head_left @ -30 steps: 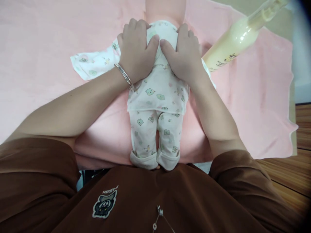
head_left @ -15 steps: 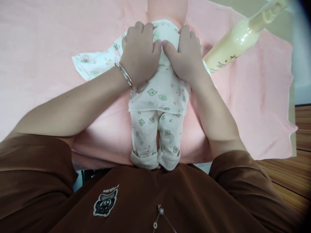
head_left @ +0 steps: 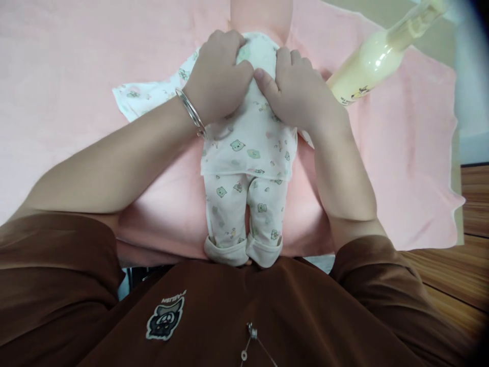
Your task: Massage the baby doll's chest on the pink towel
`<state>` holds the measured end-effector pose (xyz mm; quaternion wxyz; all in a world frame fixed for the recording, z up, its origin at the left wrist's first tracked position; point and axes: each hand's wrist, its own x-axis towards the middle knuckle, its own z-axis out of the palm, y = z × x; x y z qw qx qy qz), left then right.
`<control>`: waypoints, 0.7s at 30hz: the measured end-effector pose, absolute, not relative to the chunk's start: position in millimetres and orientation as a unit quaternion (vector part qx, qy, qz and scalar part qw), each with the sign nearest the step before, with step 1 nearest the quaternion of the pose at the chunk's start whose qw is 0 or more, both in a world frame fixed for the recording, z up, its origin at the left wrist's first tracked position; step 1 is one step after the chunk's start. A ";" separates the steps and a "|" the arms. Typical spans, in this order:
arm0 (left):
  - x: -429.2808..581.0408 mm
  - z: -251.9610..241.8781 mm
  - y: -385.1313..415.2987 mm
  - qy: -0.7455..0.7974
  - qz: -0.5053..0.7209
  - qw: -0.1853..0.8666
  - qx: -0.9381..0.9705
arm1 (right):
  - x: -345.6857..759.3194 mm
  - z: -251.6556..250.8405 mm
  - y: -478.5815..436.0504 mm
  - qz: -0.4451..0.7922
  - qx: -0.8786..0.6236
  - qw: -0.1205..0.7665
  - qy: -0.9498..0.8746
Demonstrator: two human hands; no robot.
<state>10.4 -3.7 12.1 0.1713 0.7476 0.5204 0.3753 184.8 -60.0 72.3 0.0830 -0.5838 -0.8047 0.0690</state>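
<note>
A baby doll in a white printed suit [head_left: 248, 148] lies on its front or back on a pink towel [head_left: 401, 153], feet towards me and its bare head [head_left: 262, 15] at the far end. My left hand [head_left: 216, 76], a silver bangle [head_left: 191, 113] on its wrist, curls over the doll's upper body. My right hand [head_left: 296, 89] presses the other side, its thumb almost meeting my left hand. A printed white cloth [head_left: 145, 94] sticks out from under the doll at the left. Just beyond my right hand lies a cream lotion bottle [head_left: 372, 61].
The towel covers a padded surface whose near edge [head_left: 160, 252] runs against my brown top [head_left: 237, 311], which has a badge and a metal pin. A wooden floor [head_left: 451, 265] shows at the lower right, past the towel's edge.
My right hand has slid slightly right and down the doll, towards the bottle. My left hand has shifted a little left, with its fingers more curled.
</note>
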 end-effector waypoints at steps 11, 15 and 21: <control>23.0 21.7 -22.8 0.591 0.326 0.106 0.730 | 157.5 69.0 -80.9 -0.023 -0.581 0.119 -0.805; 22.9 27.2 -47.9 0.554 0.244 0.018 0.796 | 177.8 59.3 -53.2 0.036 -0.591 0.146 -0.793; 20.8 35.9 -46.1 0.550 0.251 0.047 0.795 | 188.3 53.9 -39.8 0.056 -0.622 0.149 -0.766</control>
